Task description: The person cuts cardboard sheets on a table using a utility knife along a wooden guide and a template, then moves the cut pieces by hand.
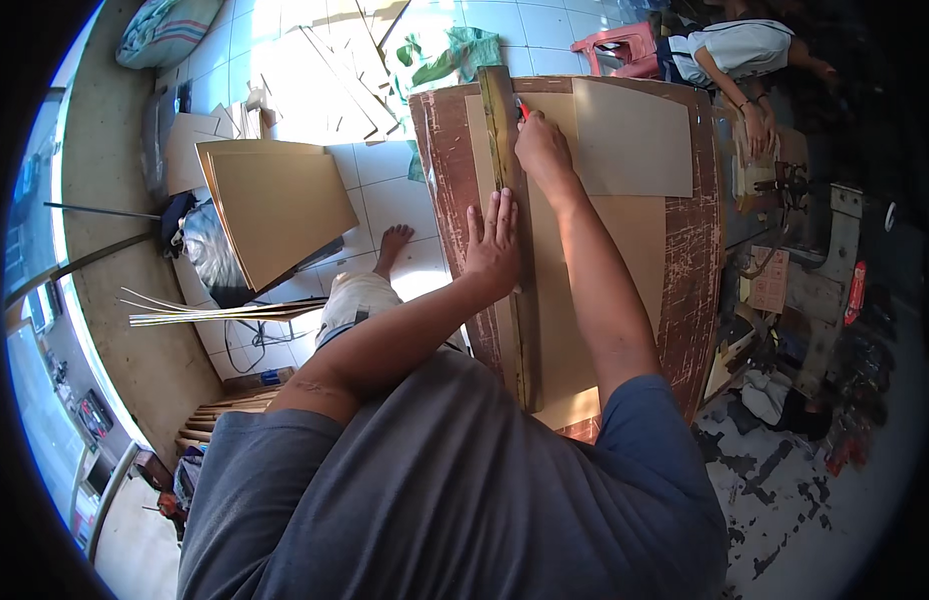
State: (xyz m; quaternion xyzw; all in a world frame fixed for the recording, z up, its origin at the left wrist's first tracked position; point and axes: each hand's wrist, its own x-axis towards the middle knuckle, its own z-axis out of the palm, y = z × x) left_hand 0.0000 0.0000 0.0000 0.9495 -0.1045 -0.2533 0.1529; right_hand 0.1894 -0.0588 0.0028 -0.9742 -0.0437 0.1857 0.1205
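A long, worn straightedge bar (506,150) lies lengthwise over a sheet of brown board (557,260) on the scratched red-brown worktable (690,290). My left hand (495,248) presses on the bar about midway along, with its fingers stretched out flat. Close to the bar's far end, my right hand (546,150) is closed around a red utility knife (525,110). The knife's tip is at the bar's right edge, over the board. A smaller greyish board (635,140) lies to the right of my right hand.
Several brown boards (280,205) lean at the left beside thin sheets (225,312). Scrap strips (345,85) and a green cloth (450,55) lie beyond the table's far left. A person in white (740,55) works at the far right, near a pink stool (617,48).
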